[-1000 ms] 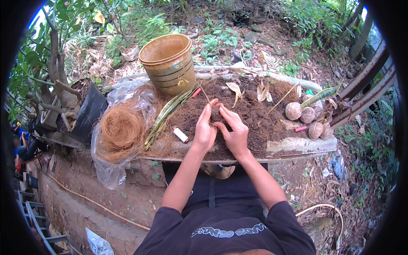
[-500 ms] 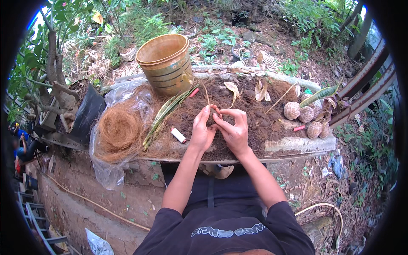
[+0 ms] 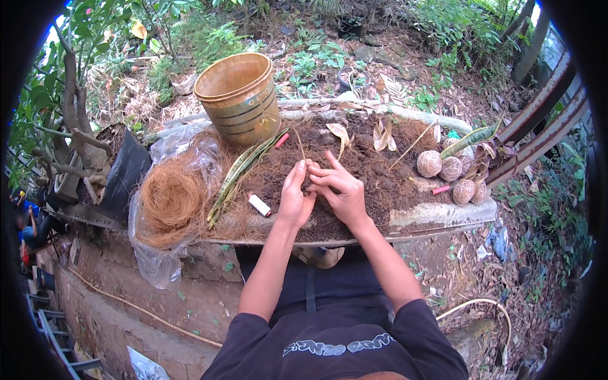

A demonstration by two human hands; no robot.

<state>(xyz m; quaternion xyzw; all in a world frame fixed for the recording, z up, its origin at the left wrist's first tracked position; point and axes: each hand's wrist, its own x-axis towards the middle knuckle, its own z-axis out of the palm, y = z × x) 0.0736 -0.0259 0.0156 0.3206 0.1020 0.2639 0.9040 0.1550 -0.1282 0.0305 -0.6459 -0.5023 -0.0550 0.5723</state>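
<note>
Dark brown, crumbly soil [image 3: 367, 171] covers the middle of a pale, rough-edged counter [image 3: 443, 215], and over its near part the person's two bare hands meet. The left hand [image 3: 295, 201] is cupped, palm turned inward, its fingers bent and gathered toward the tips. The right hand [image 3: 342, 195] faces it, index finger stretched out and the other fingers curled in toward the left. A thin, dry brown stalk [image 3: 300, 143] stands up just at the left fingertips; whether they grip it cannot be told. Only a narrow dark gap shows between the palms, so what the hands hold there is hidden.

Just left of the left wrist lies a white cylindrical spool of thread with dark red ends [image 3: 259, 204]. Beyond it, long yellow-edged green leaves [image 3: 244, 175] slant up toward a tall orange-brown plastic bucket with dark bands [image 3: 239, 104], which leans slightly. Farther left, a round nest of coppery fibre [image 3: 172, 195] sits on a crumpled clear plastic bag [image 3: 152, 265].

At the right end, brown balls wrapped in pale thread [image 3: 429, 163] cluster together, with a pointed green leaf [image 3: 470, 140] rising among them and a short pinkish-red stick [image 3: 441, 189] beside them.
</note>
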